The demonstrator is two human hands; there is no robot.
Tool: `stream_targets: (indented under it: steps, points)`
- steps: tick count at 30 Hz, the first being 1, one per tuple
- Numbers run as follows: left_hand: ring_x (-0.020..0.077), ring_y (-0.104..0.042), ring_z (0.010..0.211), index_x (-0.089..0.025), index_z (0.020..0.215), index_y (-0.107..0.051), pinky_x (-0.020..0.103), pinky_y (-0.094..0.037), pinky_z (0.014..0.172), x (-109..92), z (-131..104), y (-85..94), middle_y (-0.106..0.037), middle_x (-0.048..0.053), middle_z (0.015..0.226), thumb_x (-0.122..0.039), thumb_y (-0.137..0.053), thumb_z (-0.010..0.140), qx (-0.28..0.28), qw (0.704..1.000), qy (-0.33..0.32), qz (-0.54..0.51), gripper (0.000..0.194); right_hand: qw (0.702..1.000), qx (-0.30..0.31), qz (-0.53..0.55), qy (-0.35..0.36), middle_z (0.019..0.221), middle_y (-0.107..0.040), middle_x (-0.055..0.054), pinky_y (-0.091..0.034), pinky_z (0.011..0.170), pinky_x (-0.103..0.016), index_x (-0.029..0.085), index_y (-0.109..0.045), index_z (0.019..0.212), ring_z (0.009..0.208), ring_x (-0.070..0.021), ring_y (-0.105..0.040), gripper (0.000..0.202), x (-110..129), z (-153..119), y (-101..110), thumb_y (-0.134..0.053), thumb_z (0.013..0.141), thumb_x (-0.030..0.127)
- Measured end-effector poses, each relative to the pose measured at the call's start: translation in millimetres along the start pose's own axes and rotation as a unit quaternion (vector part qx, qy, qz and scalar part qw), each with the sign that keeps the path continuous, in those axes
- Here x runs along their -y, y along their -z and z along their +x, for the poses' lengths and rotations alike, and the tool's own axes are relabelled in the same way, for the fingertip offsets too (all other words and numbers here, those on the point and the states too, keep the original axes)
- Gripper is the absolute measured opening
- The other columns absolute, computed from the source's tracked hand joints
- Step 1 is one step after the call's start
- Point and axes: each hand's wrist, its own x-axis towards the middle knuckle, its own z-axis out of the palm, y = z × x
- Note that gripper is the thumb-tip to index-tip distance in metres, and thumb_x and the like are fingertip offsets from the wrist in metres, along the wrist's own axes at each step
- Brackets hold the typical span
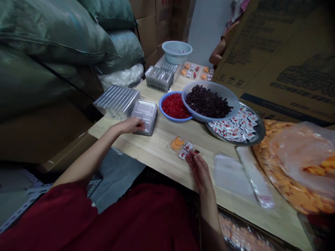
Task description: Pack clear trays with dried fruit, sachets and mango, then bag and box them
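One tray (pixel 170 149), right fingers (pixel 192 161) at edge

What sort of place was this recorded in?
Probably a small packing workshop or storeroom: a wooden table holds stacked clear trays and a basin of small printed packets, with bulging sacks piled alongside.

One head-worn camera looks forward and down from above the shirt (pixel 157 219), which fills the bottom edge at close range. Both the left hand (pixel 134 124) and the right hand (pixel 201 170) fall inside its wide view, around mid-height. The tabletop (pixel 150 153) runs aslant from the upper middle, farthest off, to the lower right; sacks (pixel 52 31) close the view at left, a carton (pixel 282 59) at right.
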Motion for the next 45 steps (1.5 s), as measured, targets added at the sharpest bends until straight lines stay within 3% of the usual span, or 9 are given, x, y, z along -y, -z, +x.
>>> stream_targets:
  steps: [8, 14, 26, 29, 33, 36, 40, 43, 45]
  points:
    - [0.0180, -0.062, 0.076, -0.019, 0.084, -0.073, 0.026, -0.039, 0.071, -3.1, -2.1, -4.0, -0.073, 0.006, 0.083, -0.031, -0.052, 0.092, -0.006, 0.996, -0.010, 0.089, 0.025, 1.000, -0.012, -0.014, -0.003, 0.105, -0.079, -0.007, -0.046, 0.114, -0.047, 0.023, -0.079, 0.109, 0.103, -0.0216, -0.072, 0.038, -7.0, -1.5, 12.5, -0.084, 0.079, 0.046]
    - [0.0184, -0.062, 0.075, -0.022, 0.082, -0.072, 0.027, -0.038, 0.068, -8.0, -1.0, -2.5, -0.072, 0.006, 0.085, -0.027, -0.052, 0.092, 0.012, 0.989, -0.014, 0.149, 0.023, 1.000, -0.025, -0.010, -0.003, 0.108, -0.078, -0.007, -0.048, 0.112, -0.045, 0.024, -0.080, 0.105, 0.101, -0.0206, -0.073, 0.035, -11.9, -6.1, 10.6, -0.085, 0.077, 0.045]
    - [0.0192, -0.060, 0.072, -0.017, 0.083, -0.062, 0.030, -0.044, 0.070, -14.3, -5.6, -13.6, -0.064, 0.009, 0.086, -0.029, -0.047, 0.097, -0.038, 0.969, -0.051, 0.238, 0.024, 0.999, -0.034, -0.010, 0.006, 0.112, -0.077, -0.006, -0.048, 0.111, -0.045, 0.025, -0.079, 0.106, 0.101, -0.0197, -0.072, 0.035, -19.7, -15.0, 16.7, -0.084, 0.077, 0.044]
    - [0.0207, -0.059, 0.076, -0.018, 0.085, -0.061, 0.031, -0.046, 0.071, -21.9, -15.9, -9.4, -0.062, 0.009, 0.087, -0.029, -0.045, 0.098, -0.097, 0.967, -0.071, 0.226, 0.023, 0.999, -0.037, -0.014, 0.004, 0.109, -0.078, -0.006, -0.048, 0.111, -0.045, 0.025, -0.079, 0.108, 0.101, -0.0201, -0.072, 0.036, -19.0, -15.3, 17.3, -0.084, 0.078, 0.044]
    - [0.0230, -0.061, 0.085, -0.020, 0.092, -0.062, 0.036, -0.050, 0.080, -49.2, -37.4, -10.8, -0.063, 0.009, 0.091, -0.028, -0.047, 0.097, -0.252, 0.954, -0.079, 0.144, 0.017, 1.000, -0.020, -0.010, -0.005, 0.111, -0.078, -0.006, -0.049, 0.110, -0.045, 0.026, -0.079, 0.105, 0.102, -0.0211, -0.073, 0.034, -19.8, -14.5, 3.5, -0.084, 0.077, 0.046]
    - [0.0224, -0.064, 0.090, -0.021, 0.098, -0.062, 0.038, -0.053, 0.084, -82.2, -50.2, -36.4, -0.067, 0.008, 0.094, -0.024, -0.053, 0.094, -0.348, 0.929, -0.099, 0.083, 0.010, 0.998, 0.046, -0.013, -0.036, 0.107, -0.078, -0.007, -0.050, 0.107, -0.044, 0.025, -0.077, 0.109, 0.105, -0.0224, -0.072, 0.038, -24.1, -17.6, -27.2, -0.080, 0.081, 0.051]
    - [0.0196, -0.066, 0.082, -0.023, 0.102, -0.061, 0.036, -0.056, 0.075, -133.9, -58.9, -108.4, -0.070, 0.006, 0.089, -0.018, -0.058, 0.092, -0.383, 0.901, -0.204, -0.025, 0.012, 0.974, 0.169, 0.051, -0.143, 0.115, -0.076, -0.007, -0.056, 0.097, -0.044, 0.027, -0.067, 0.126, 0.105, -0.0224, -0.071, 0.054, -32.5, -21.9, -73.4, -0.064, 0.089, 0.066]
    - [0.0192, -0.068, 0.084, -0.024, 0.103, -0.063, 0.035, -0.058, 0.077, -163.2, -64.7, -160.0, -0.071, 0.006, 0.089, -0.015, -0.060, 0.092, -0.359, 0.892, -0.248, -0.120, 0.015, 0.980, 0.135, 0.076, -0.124, 0.107, -0.076, -0.003, -0.059, 0.088, -0.038, 0.029, -0.070, 0.116, 0.095, -0.0206, -0.071, 0.046, -31.9, -19.4, -80.7, -0.068, 0.085, 0.064]
    - [0.0190, -0.069, 0.086, -0.023, 0.101, -0.065, 0.034, -0.058, 0.079, -169.9, -66.5, -175.2, -0.072, 0.007, 0.091, -0.018, -0.059, 0.095, -0.326, 0.898, -0.219, -0.199, 0.009, 0.993, 0.077, 0.059, -0.073, 0.103, -0.076, -0.001, -0.058, 0.083, -0.032, 0.030, -0.072, 0.113, 0.088, -0.0175, -0.070, 0.039, -24.6, -17.1, -67.7, -0.076, 0.082, 0.054]
